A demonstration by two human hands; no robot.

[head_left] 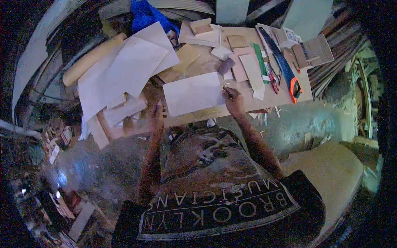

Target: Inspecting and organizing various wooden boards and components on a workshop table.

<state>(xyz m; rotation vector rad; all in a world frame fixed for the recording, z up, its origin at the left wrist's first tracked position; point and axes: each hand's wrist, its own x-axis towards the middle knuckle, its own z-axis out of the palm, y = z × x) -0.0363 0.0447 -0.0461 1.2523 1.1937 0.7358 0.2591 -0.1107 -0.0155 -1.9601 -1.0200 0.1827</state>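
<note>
A white rectangular panel [195, 93] lies flat on the worktable before me, between my two hands. Beside its left edge is my left hand [156, 110], blurred, with fingers curled; whether they grip anything is unclear. My right hand [234, 100] is at the panel's right edge, thumb and fingers drawn together. A small pale piece [227, 85] shows by those fingertips, too indistinct to name, and I cannot tell if it is held. Large white sheets [124, 66] overlap on the left of the table.
On the right lie a handsaw with an orange handle [293, 88], red-handled pliers [273, 83] and a green strip [259, 59]. Board offcuts [251, 69] are scattered near them. A rolled tan sheet [96, 59] rests at the left. The worktable's front edge [198, 117] crosses before me; scraps litter the floor.
</note>
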